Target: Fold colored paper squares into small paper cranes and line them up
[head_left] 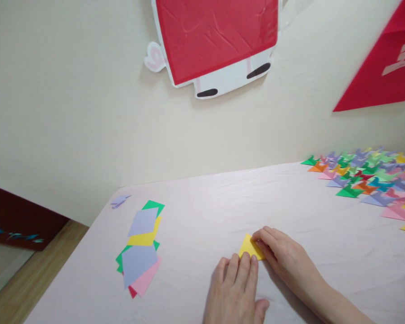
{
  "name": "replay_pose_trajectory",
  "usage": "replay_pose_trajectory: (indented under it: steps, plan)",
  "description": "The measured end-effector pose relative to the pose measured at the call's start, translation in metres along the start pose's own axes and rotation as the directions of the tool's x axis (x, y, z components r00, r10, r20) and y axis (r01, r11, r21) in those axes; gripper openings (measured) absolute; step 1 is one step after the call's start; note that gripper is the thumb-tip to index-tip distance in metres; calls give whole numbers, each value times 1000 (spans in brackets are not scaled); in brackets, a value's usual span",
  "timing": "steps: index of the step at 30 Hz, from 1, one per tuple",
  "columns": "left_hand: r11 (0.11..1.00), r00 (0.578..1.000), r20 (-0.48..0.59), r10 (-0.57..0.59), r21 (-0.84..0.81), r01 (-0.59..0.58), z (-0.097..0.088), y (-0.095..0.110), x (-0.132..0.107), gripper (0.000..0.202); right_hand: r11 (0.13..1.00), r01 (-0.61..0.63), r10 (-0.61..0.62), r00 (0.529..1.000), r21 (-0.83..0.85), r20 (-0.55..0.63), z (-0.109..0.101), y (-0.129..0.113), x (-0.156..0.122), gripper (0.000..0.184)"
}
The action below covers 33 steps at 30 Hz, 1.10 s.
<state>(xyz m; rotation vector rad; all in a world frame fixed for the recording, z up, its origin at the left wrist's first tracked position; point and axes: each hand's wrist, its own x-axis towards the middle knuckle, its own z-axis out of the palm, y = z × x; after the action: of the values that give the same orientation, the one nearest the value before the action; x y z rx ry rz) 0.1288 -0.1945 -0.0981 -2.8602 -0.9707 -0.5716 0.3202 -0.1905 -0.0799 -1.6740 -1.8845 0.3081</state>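
The small yellow paper piece (pixel 247 247) lies on the pale cloth-covered table (pixel 195 216), just beyond the left hand (pixel 234 285), whose flat, extended fingers touch its near edge. The right hand (pixel 286 252), curled, touches its right side; whether it pinches, I cannot tell.

No word, number or brand can be read with certainty. Bold white strokes (pixel 396 66) are borne by the red sheet (pixel 374 81) at the upper right; they are set aslant and cut off by the right edge of the view, so no character can be made out. On the white-edged red cut-out (pixel 219 36) fixed to the wall at the top, 1 pink curl (pixel 157 55) is shown on the rounded side piece; whether a figure or mere ornament is formed cannot be told. Turquoise marks (pixel 15 235) are seen on the dark brown panel (pixel 50 218) at the left, too blurred to be deciphered.
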Motion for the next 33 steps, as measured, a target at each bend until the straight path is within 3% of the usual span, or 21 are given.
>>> replay_pose_trajectory:
  steps: [8,14,21,28,33]
  plan:
    - [1000,999,22,28,11,-28,-6,1,4,59,996,21,-19,999,-81,33,4,3,-2,19]
    - [1000,998,56,30,-10,-29,-11,2,8,54,999,-13,16,998,-45,53,-1,-10,-5,10]
    - [999,1000,-4,4,33,-4,-13,6,7,53,996,-65,66,998,-68,16,-5,-19,-12,17]
    - [985,995,-84,-58,160,71,-16,-4,-7,51,991,-82,78,996,-104,-40,-5,-1,-22,27]
    - [977,996,-60,-66,199,76,-17,-11,-19,52,988,-86,75,993,-126,-91,-8,22,-32,34]
